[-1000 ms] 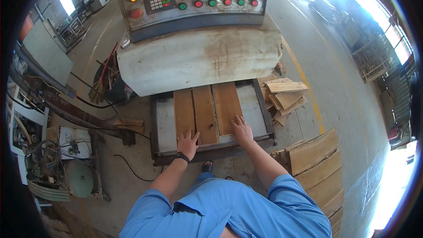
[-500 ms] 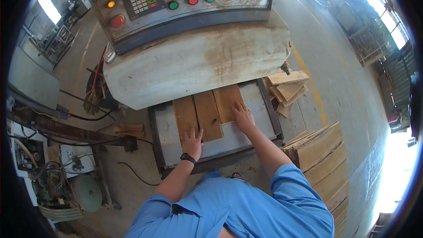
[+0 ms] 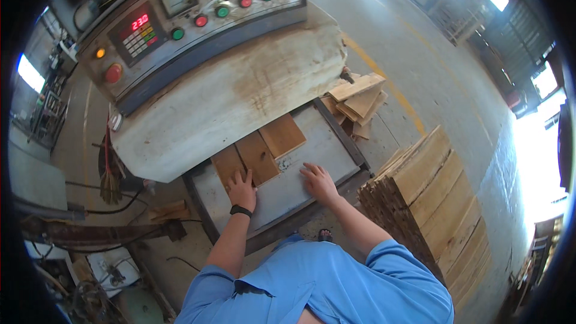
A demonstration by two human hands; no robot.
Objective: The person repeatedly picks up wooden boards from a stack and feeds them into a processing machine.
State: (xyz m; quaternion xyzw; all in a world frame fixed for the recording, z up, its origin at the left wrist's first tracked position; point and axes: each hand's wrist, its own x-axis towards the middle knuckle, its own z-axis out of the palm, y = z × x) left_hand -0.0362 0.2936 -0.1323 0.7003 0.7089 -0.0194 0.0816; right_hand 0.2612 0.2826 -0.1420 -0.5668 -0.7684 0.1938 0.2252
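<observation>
At the press mouth, the left hand [image 3: 241, 189] lies spread, fingertips on the wooden boards [image 3: 258, 155]. The right hand [image 3: 318, 182] rests flat on the metal counter [image 3: 327, 150] beside them. Feeding looks underway; next needs an even push.

A woodworking factory floor: a large press machine [image 3: 228, 93] with a gauge-and-button control panel [image 3: 192, 15], stacked wooden boards [image 3: 432, 198], a concrete floor [image 3: 420, 54] and open shed sides.
</observation>
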